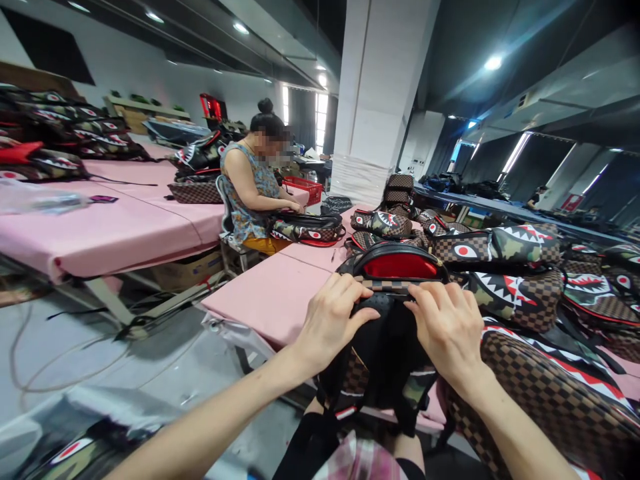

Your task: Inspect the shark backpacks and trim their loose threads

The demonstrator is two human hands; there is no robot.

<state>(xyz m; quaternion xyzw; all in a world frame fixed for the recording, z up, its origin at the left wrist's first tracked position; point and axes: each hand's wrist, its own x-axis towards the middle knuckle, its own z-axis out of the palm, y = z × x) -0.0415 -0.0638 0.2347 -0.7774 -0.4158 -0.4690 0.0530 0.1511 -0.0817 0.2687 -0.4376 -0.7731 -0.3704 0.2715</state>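
A backpack (pixel 385 333) with black padded back and a brown checkered edge stands at the table's near edge, just over my lap. Its unzipped top shows a red lining (pixel 400 267). My left hand (pixel 335 317) pinches the upper edge on the left, thumb on the black side and fingers over the top. On the right, my right hand (pixel 447 327) grips the same edge with curled fingers. Both hands are a short span apart. The backpack's front and its inside are mostly hidden from me.
Checkered bags with shark-teeth prints (pixel 520 293) are piled along the right. Ahead on the left, a seated person (pixel 255 180) handles another bag (pixel 310 230) on the pink table (pixel 270 287). A white pillar (pixel 375 100) rises behind. More bags (pixel 65 127) lie on the far-left table.
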